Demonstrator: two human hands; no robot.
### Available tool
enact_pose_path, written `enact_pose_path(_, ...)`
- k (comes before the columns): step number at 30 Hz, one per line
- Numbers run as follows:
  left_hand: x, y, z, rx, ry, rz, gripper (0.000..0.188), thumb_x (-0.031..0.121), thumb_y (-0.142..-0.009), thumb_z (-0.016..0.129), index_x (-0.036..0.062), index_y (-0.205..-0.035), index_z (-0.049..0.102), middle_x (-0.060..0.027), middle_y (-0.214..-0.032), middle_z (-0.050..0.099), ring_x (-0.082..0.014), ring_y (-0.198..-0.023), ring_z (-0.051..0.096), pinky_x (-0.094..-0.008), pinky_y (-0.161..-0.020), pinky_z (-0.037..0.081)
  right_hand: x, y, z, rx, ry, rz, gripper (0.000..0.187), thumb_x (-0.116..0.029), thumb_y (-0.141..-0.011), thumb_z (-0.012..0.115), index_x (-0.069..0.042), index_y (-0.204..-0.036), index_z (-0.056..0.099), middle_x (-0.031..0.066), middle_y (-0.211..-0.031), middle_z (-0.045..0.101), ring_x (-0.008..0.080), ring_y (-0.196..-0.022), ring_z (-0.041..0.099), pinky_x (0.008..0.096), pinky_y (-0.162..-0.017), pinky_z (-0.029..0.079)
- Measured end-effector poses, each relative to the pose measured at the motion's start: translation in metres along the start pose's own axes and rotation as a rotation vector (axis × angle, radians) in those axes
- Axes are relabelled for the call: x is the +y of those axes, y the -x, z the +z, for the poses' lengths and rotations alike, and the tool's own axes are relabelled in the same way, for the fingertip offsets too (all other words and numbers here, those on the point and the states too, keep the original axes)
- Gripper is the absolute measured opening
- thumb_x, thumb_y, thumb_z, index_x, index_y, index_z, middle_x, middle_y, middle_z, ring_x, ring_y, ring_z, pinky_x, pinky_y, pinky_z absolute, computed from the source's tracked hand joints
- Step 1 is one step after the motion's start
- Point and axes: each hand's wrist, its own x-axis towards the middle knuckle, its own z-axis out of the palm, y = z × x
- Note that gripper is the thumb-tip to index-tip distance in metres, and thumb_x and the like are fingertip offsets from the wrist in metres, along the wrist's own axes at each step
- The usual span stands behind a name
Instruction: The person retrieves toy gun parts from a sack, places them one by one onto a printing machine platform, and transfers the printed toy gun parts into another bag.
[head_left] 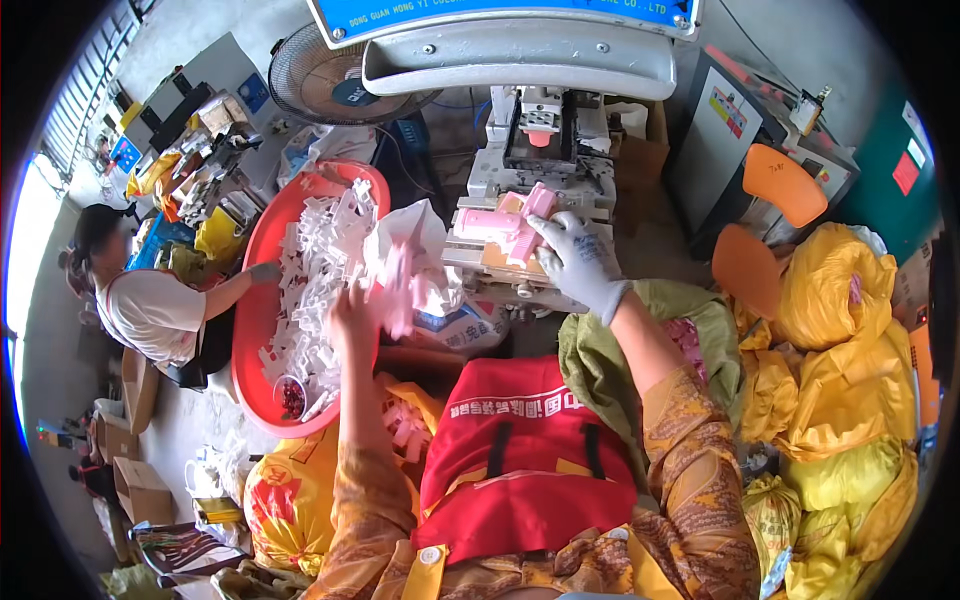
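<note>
Pink piece (488,222) lies on the machine's platform (468,260), toward its front edge. Gloved right hand (580,262) rests fingers on the piece's right end; pinch or mere touch, I can't tell. Left hand (350,322), motion-blurred by the red tub's (243,345) right rim, near smeared pink pieces (398,290); its grip unreadable. Likely mid-batch: one piece placed, plenty heaped loose. Glove hides part of the platform's right edge.

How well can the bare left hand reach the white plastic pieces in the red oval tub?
Probably yes: the left hand appears close to the white pieces in the tub, with no visible barrier, although blurred pink plastic pieces may occupy its grip.
</note>
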Motion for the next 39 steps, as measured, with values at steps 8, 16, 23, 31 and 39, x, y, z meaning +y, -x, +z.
enact_pose_path(8, -0.157, 0.137, -0.034, -0.127, -0.211, -0.139, 0.047, 0.044, -0.09, 0.047, 0.0044, -0.078, 0.067, -0.0191, -0.073, 0.063, -0.0373, -0.068, 0.06, -0.0474, -0.064, 0.045, 0.029, -0.02, -0.012, -0.167, 0.001, -0.276, 0.037, -0.013, -0.079, 0.055, -0.011, -0.115, 0.062, 0.0152, -0.098, 0.06, 0.0324, -0.089, 0.058, 0.0408, -0.081, 0.047)
enact_pose_path(16, -0.204, 0.162, -0.019, -0.142, -0.304, -0.191, 0.048, 0.047, -0.09, 0.046, 0.004, -0.084, 0.067, -0.0184, -0.083, 0.065, -0.0361, -0.077, 0.061, -0.0458, -0.07, 0.046, 0.018, 0.008, -0.011, 0.021, -0.064, -0.231, 0.041, -0.016, -0.079, 0.058, -0.014, -0.12, 0.057, 0.0135, -0.104, 0.057, 0.032, -0.095, 0.056, 0.0428, -0.084, 0.044)
enact_pose_path(23, -0.236, 0.153, 0.006, -0.434, -0.678, 0.216, 0.028, 0.031, -0.09, 0.049, 0.0059, -0.089, 0.061, -0.0143, -0.081, 0.063, -0.0328, -0.072, 0.061, -0.044, -0.061, 0.049, 0.076, 0.181, 0.004, 0.352, 0.006, 0.21, 0.055, -0.018, -0.074, 0.067, -0.011, -0.127, 0.05, 0.0174, -0.121, 0.047, 0.0374, -0.111, 0.047, 0.0453, -0.093, 0.039)
enact_pose_path(31, -0.131, 0.14, 0.05, -0.575, -0.457, 0.437, 0.019, 0.021, -0.085, 0.057, 0.0026, -0.081, 0.063, -0.0143, -0.075, 0.064, -0.0302, -0.068, 0.063, -0.041, -0.06, 0.048, 0.3, 0.343, -0.012, -0.375, 0.654, 1.34, 0.084, -0.045, -0.073, 0.067, -0.018, -0.143, 0.028, 0.0187, -0.142, 0.036, 0.0311, -0.128, 0.041, 0.0505, -0.095, 0.038)
enact_pose_path(39, -0.032, 0.165, 0.083, -0.721, 0.029, 0.258, 0.021, 0.02, -0.087, 0.056, 0.0012, -0.089, 0.065, -0.0138, -0.079, 0.065, -0.0259, -0.072, 0.065, -0.0346, -0.064, 0.05, 0.237, 0.31, 0.029, 0.502, -0.742, 0.922, 0.021, -0.021, -0.083, 0.048, -0.004, -0.087, 0.061, 0.0021, -0.08, 0.057, 0.0155, -0.066, 0.052, 0.0308, -0.057, 0.043)
